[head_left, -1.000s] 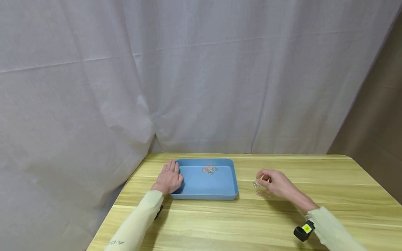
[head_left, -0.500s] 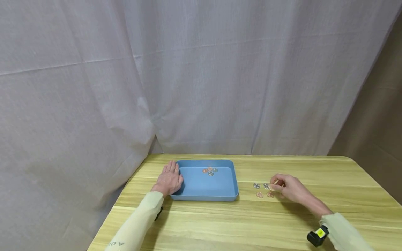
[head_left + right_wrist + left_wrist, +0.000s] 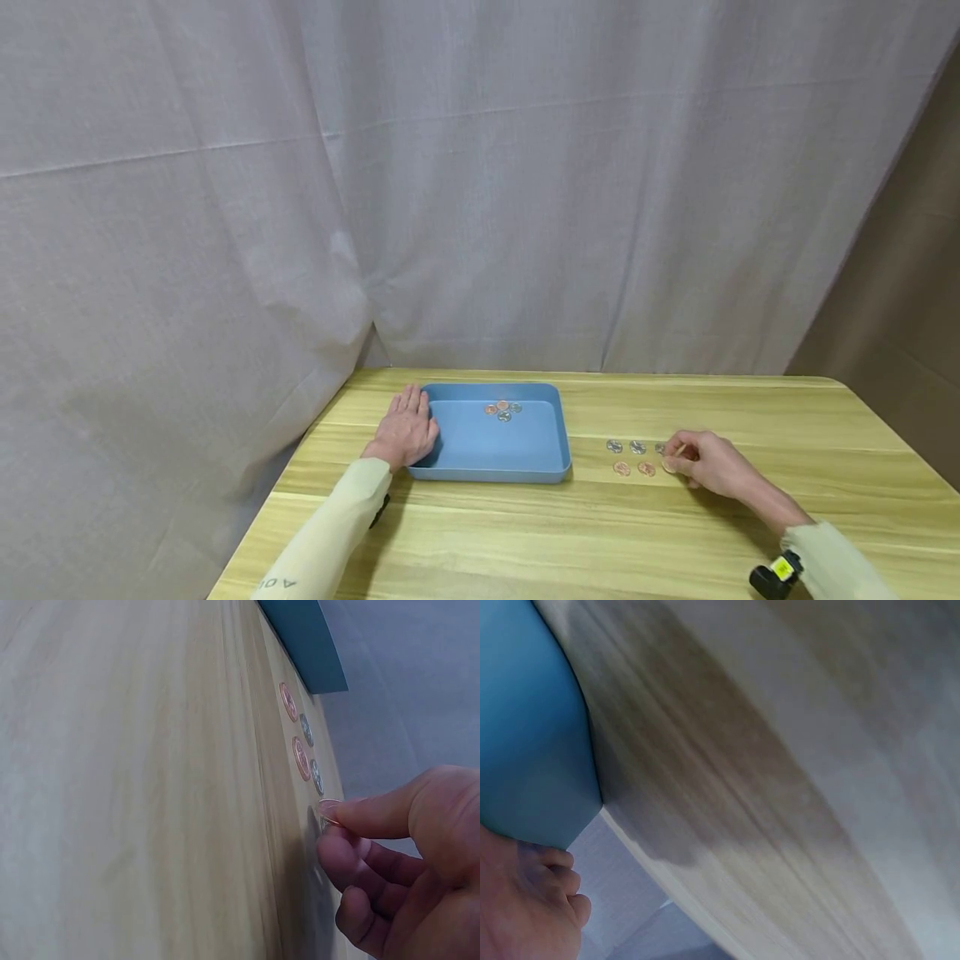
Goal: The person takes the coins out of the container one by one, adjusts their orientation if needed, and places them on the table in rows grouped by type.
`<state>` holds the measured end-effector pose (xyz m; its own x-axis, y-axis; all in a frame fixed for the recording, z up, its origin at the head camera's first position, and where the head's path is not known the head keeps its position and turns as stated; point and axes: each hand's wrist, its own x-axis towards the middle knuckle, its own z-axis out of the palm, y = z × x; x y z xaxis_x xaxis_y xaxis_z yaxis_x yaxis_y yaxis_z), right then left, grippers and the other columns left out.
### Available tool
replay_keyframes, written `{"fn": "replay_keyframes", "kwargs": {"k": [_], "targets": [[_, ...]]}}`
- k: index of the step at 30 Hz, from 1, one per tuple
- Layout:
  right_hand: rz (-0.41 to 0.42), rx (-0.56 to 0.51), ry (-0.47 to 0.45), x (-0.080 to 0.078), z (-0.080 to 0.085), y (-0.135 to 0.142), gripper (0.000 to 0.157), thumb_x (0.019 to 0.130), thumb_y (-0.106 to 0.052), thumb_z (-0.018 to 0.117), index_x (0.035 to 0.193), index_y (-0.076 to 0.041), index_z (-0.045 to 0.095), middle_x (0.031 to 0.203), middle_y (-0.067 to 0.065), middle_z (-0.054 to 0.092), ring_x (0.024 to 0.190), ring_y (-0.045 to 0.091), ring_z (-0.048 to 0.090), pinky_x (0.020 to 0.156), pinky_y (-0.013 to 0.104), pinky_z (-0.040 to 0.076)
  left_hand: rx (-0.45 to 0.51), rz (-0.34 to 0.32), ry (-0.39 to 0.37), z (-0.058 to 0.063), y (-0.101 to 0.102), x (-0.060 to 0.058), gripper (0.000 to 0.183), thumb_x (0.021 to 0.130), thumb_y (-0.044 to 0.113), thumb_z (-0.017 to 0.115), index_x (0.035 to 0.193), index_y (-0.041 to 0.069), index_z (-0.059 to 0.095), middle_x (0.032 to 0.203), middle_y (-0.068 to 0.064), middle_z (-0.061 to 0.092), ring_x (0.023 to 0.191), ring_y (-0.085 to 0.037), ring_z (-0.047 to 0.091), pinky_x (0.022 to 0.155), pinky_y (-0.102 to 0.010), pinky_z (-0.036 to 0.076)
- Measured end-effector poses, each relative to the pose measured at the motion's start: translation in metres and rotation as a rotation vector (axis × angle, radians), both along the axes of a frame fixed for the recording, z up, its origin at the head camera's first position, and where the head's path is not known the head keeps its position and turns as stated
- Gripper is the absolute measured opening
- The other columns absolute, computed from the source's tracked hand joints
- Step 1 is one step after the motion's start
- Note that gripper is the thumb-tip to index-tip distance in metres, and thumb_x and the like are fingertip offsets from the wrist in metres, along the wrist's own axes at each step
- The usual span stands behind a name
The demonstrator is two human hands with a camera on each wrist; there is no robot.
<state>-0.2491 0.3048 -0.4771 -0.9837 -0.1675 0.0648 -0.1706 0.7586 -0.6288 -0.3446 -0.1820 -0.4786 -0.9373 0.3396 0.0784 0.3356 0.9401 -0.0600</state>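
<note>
My right hand (image 3: 708, 462) pinches a copper coin (image 3: 328, 808) between thumb and fingers, just over the tabletop at the right end of two short rows of coins. In the far row lie silver coins (image 3: 637, 447), the rightmost partly covered by my fingertips. Copper coins (image 3: 622, 469) make up the near row. My left hand (image 3: 402, 429) rests on the left rim of a blue tray (image 3: 487, 476), fingers straight. Inside the tray, towards its far side, several copper and silver coins (image 3: 502, 406) lie close together.
The wooden table (image 3: 487, 533) ends at a grey curtain (image 3: 487, 208) behind and at the left. A brown surface (image 3: 892, 333) stands beyond the right side. The tray sits left of the coin rows.
My right hand has moved rightward and nearer along the coins, with a copper coin visible in its pinch since half a second ago. More coins now show beside it. My left hand stays put.
</note>
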Motion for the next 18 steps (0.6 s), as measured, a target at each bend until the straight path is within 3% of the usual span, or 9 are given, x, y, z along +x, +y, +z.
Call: {"fn": "replay_keyframes", "kwargs": {"k": [8, 18], "targets": [[0.024, -0.004, -0.024, -0.0012, -0.0056, 0.0061, 0.005, 0.087, -0.006, 0.067, 0.091, -0.008, 0.065, 0.07, 0.003, 0.058, 0.057, 0.011, 0.054, 0.049, 0.023, 0.047, -0.008, 0.002, 0.003, -0.0003, 0.0005, 0.0003, 0.06, 0.104, 0.034, 0.028, 0.152, -0.003, 0.03, 0.161, -0.022, 0.023, 0.151, -0.035, 0.02, 0.123, -0.047, 0.021], [0.025, 0.058, 0.022, -0.0035, -0.0078, 0.0091, 0.006, 0.086, -0.007, 0.069, 0.087, -0.011, 0.065, 0.071, -0.001, 0.058, 0.06, 0.005, 0.048, 0.053, 0.021, 0.04, -0.016, 0.007, 0.001, -0.0005, 0.0007, -0.0007, 0.06, 0.104, 0.034, 0.028, 0.152, -0.003, 0.029, 0.161, -0.022, 0.023, 0.151, -0.035, 0.02, 0.124, -0.046, 0.021]]}}
